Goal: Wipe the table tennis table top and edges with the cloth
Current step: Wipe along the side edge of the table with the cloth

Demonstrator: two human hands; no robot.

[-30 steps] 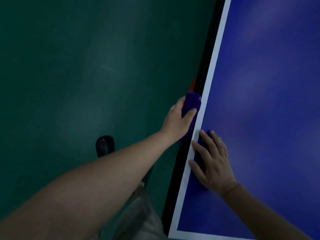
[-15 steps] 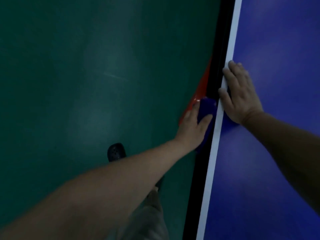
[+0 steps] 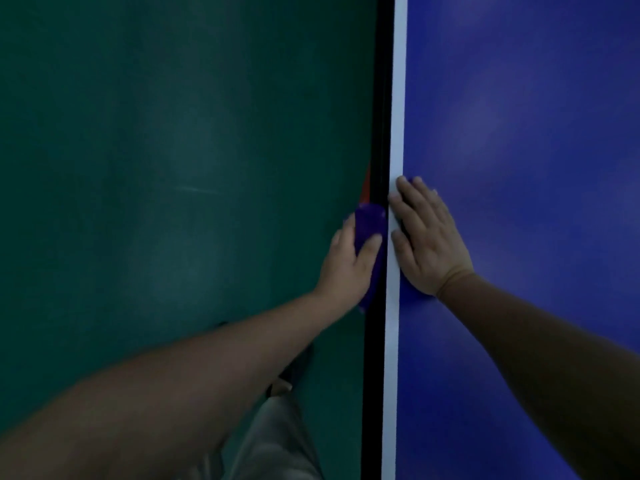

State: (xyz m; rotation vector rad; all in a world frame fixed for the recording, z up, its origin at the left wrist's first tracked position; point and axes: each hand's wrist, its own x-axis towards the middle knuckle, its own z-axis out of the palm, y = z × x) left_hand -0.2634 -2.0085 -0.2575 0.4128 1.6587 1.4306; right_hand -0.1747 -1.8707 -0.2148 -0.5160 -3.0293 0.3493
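- Both hands have slid further along the side of the worktop since a second ago, and the view has swung round so the white line now runs straight up and down.
- Left hand is curled round the purple cloth, pressing it against the black edge of the worktop. So the cloth sits on the side face, just left of the white line.
- Right hand lies flat on the blue top, fingers straight and close together. A darker patch shows under it; can't tell whether that's more cloth or just shadow.
- To do this bit well I'd keep steady pressure into the edge and run one long pass, with both hands moving together.
- Other stuff: green floor on the left, a bit of orange poking out beside the edge just ahead of the cloth, and grey trousers and a dark shoe below.
- That orange bit might snag the cloth, it's right in the path.
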